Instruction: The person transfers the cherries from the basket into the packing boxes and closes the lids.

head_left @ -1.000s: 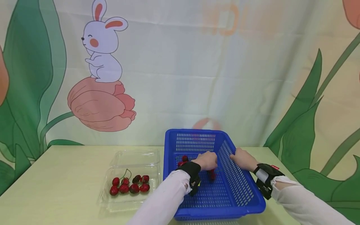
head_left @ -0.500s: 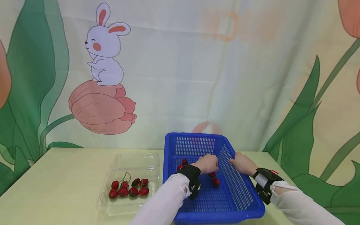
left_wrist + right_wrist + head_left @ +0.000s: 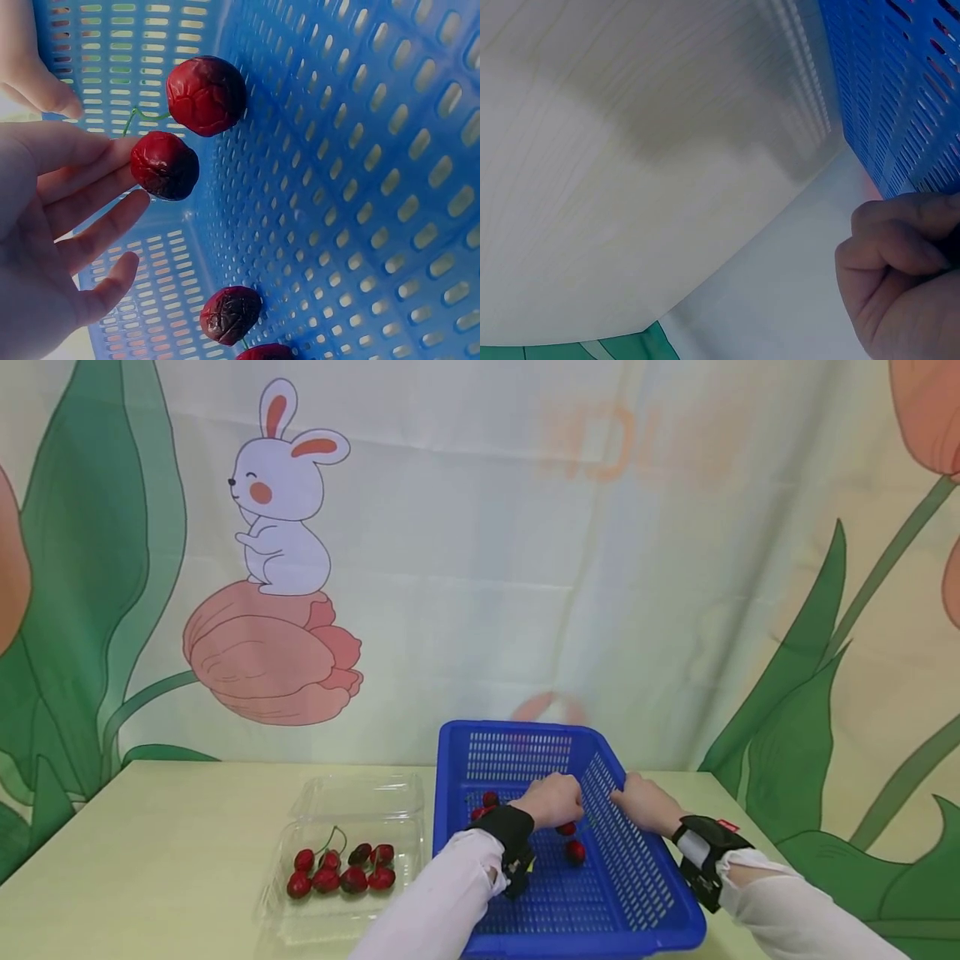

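Observation:
Reaching into the blue plastic basket [image 3: 570, 902], my left hand [image 3: 551, 800] pinches the green stem of a pair of cherries [image 3: 166, 166]. The two dark red fruits hang beside the fingertips in the left wrist view, near the perforated wall. A second pair of cherries [image 3: 231, 315] appears lower in that view, partly cut off. My right hand [image 3: 648, 802] grips the basket's right rim, its fingers curled in the right wrist view. Several more cherries [image 3: 490, 798] lie in the basket, partly hidden by my left hand.
Left of the basket stands a clear plastic clamshell box [image 3: 273, 877] with its lid folded back. Two rows of cherries [image 3: 327, 881] sit inside it. Both containers stand on a pale table [image 3: 150, 860], and a printed curtain [image 3: 465, 568] hangs behind.
The pair of cherries beside my left hand has come into clearer view, one now hanging lower. The head view has shifted so the scene sits slightly lower. My right hand stays on the rim.

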The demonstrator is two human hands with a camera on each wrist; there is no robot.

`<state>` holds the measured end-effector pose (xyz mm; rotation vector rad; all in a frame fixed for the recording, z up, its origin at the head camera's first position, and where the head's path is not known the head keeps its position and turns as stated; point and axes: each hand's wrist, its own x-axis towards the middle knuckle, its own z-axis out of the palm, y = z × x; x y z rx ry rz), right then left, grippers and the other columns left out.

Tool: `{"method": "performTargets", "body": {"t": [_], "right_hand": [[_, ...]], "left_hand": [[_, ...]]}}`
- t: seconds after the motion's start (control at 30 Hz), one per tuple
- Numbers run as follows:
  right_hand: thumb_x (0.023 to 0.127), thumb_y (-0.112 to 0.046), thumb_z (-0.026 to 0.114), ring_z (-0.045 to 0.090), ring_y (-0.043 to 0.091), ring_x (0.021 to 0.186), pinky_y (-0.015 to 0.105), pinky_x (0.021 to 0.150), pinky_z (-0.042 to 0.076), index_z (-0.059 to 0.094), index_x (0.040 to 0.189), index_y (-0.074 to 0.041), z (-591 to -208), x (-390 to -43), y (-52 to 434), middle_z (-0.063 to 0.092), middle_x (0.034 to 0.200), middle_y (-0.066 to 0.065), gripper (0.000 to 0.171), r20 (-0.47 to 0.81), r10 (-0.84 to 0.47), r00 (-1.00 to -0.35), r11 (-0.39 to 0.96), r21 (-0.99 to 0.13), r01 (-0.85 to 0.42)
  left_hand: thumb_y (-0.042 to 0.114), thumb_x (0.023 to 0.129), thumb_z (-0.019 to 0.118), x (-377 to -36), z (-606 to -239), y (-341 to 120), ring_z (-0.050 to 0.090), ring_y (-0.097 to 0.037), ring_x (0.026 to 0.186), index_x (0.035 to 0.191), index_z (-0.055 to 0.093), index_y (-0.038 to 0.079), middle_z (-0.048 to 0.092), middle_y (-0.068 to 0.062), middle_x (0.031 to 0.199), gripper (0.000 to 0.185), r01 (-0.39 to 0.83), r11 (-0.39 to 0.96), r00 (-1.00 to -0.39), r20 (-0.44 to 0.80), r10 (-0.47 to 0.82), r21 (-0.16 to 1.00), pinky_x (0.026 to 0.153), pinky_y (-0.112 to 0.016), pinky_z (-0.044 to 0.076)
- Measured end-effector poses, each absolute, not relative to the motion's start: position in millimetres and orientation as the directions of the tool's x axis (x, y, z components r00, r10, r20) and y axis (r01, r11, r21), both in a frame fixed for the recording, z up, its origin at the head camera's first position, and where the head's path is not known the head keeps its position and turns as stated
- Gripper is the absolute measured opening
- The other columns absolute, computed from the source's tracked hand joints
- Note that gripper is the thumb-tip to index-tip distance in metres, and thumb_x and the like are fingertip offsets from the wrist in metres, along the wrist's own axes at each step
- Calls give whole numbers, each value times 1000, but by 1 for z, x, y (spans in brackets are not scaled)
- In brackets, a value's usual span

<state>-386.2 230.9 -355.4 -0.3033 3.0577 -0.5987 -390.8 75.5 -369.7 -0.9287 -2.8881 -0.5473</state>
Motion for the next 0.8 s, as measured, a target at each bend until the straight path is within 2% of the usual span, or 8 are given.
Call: {"method": "performTargets", "body": {"t": [0.2, 0.4, 0.6, 0.8], "right_hand": [[73, -18, 37, 41, 15, 56, 29, 48, 33, 41, 85, 7, -356, -387, 231, 42, 69, 8, 28, 51, -200, -978, 917, -342, -205], [72, -18, 37, 41, 15, 56, 28, 47, 33, 41, 85, 5, -357, -387, 231, 43, 70, 7, 27, 33, -196, -980, 910, -365, -195], [72, -18, 36, 42, 15, 55, 28, 45, 33, 41, 84, 5, -357, -388, 231, 44, 69, 7, 26, 15, -185, -983, 910, -374, -177], [72, -18, 36, 40, 15, 51, 27, 43, 32, 42, 78, 2, -357, -389, 231, 42, 62, 5, 21, 14, -184, -983, 914, -365, -176]], "left_hand": [[16, 66, 46, -389, -366, 76, 19, -8, 29, 40, 30, 14, 21, 5, 35, 31, 542, 777, -840, 182, 511, 320, 30, -21, 15], [17, 64, 49, -384, -359, 78, 24, -9, 30, 41, 29, 14, 21, 4, 36, 31, 482, 826, -875, 218, 433, 292, 30, -22, 20], [11, 61, 49, -382, -355, 79, 21, -9, 35, 39, 29, 15, 20, 5, 38, 30, 474, 846, -866, 301, 399, 245, 30, -23, 21], [12, 62, 52, -378, -351, 78, 33, -6, 37, 43, 48, 17, 36, 10, 40, 20, 519, 802, -844, 326, 425, 297, 33, -20, 27]]}}
